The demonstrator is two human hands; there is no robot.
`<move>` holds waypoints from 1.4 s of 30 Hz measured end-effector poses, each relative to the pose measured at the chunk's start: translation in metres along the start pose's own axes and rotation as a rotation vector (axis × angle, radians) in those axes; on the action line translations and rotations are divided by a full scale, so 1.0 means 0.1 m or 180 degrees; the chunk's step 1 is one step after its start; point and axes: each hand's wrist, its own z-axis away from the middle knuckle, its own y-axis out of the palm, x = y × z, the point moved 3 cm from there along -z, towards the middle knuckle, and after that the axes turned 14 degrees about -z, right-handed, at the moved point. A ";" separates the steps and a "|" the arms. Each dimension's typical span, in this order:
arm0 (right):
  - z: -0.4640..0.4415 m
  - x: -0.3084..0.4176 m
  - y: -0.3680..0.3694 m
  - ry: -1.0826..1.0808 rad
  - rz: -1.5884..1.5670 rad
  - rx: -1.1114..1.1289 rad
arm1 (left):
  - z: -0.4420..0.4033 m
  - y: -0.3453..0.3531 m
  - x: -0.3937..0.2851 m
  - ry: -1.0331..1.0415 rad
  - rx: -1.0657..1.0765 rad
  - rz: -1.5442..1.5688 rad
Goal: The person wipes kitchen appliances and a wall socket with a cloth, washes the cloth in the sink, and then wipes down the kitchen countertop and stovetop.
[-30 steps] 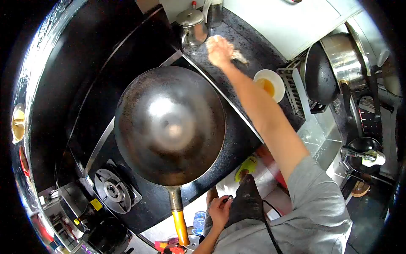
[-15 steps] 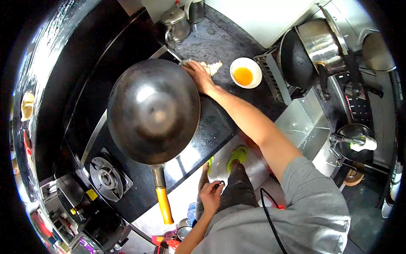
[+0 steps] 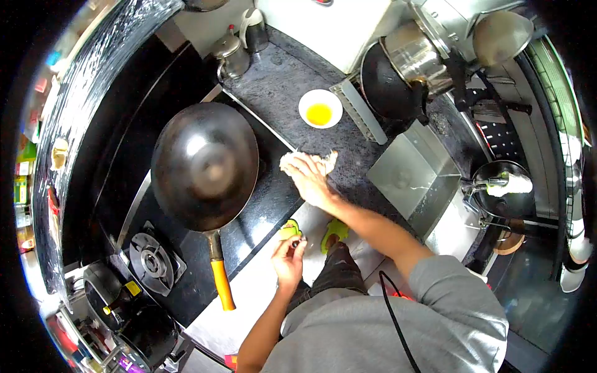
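My right hand (image 3: 311, 183) presses a crumpled whitish cloth (image 3: 326, 163) onto the dark counter (image 3: 280, 74), near the metal edge of the stove. Its fingers lie over the cloth. Lower down, in front of my body, my left hand (image 3: 288, 261) is closed around a small dark object, too small to make out. A white bowl (image 3: 320, 109) with yellow-orange liquid stands beyond the cloth. Left of my hands a big dark wok (image 3: 205, 168) with a yellow-orange handle (image 3: 222, 285) sits on the stove.
A metal sink (image 3: 413, 180) lies to the right, below a rack with pans and a steel pot (image 3: 416, 56). A kettle (image 3: 231, 57) stands at the back corner. A bare burner (image 3: 151, 263) is at the lower left. Green slippers (image 3: 336, 233) show on the floor.
My right hand has moved with the cloth from the back of the counter toward its front edge. The view has shifted, and the wok appears smaller. My left hand stays closed.
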 end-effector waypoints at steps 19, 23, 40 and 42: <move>0.26 0.89 0.57 0.0225 -0.0984 -0.0256 | -1.83 1.97 -0.52 0.0858 0.0731 -0.1682; 0.07 0.63 0.50 0.0641 -0.0961 -0.1061 | -1.51 1.63 -0.83 0.0605 0.0231 -0.1063; -1.50 -0.18 0.71 -0.0300 0.0637 0.1218 | 1.60 -1.20 1.27 -0.1311 0.0348 -0.1267; -1.52 -0.19 0.74 -0.0583 0.1491 0.1553 | 1.74 -1.32 1.35 -0.1325 0.0346 -0.1467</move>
